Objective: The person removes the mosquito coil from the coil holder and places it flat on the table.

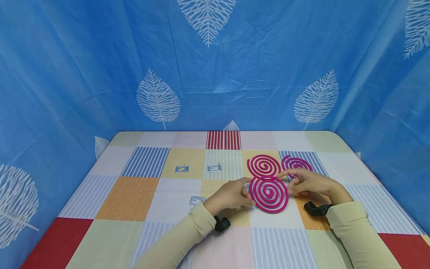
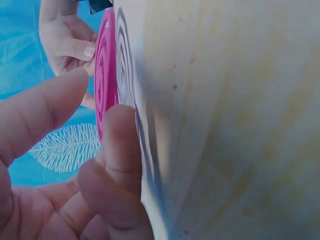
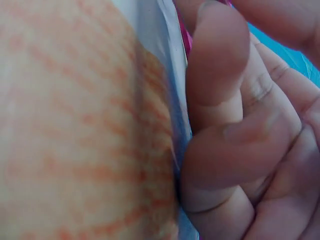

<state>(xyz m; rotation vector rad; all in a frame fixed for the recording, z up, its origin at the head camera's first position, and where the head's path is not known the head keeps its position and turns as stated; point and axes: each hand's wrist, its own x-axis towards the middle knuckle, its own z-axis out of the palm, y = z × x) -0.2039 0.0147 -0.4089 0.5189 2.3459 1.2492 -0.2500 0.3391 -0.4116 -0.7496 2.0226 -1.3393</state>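
Note:
A magenta mosquito coil point(image 1: 269, 192) is held nearly flat between the two hands. Its far edge overlaps a second coil point(image 1: 264, 165) behind it. At its left edge, my left hand point(image 1: 231, 194) grips the rim with thumb and fingers. My right hand point(image 1: 310, 181) holds the opposite edge, index finger stretched toward the far rim. In the left wrist view the held coil point(image 2: 104, 70) stands slightly off the cloth, above its spiral shadow. A third coil point(image 1: 297, 164) lies behind the right hand, which partly hides it. Curled fingers point(image 3: 220, 60) fill much of the right wrist view.
Three small metal coil stands lie left of the coils: one at the back left point(image 1: 181, 169), another beside it point(image 1: 214, 168), and one partly behind the left hand point(image 1: 197, 200). A patchwork cloth point(image 1: 124, 198) covers the table. Blue leaf-print curtains point(image 1: 215, 82) enclose the back and sides.

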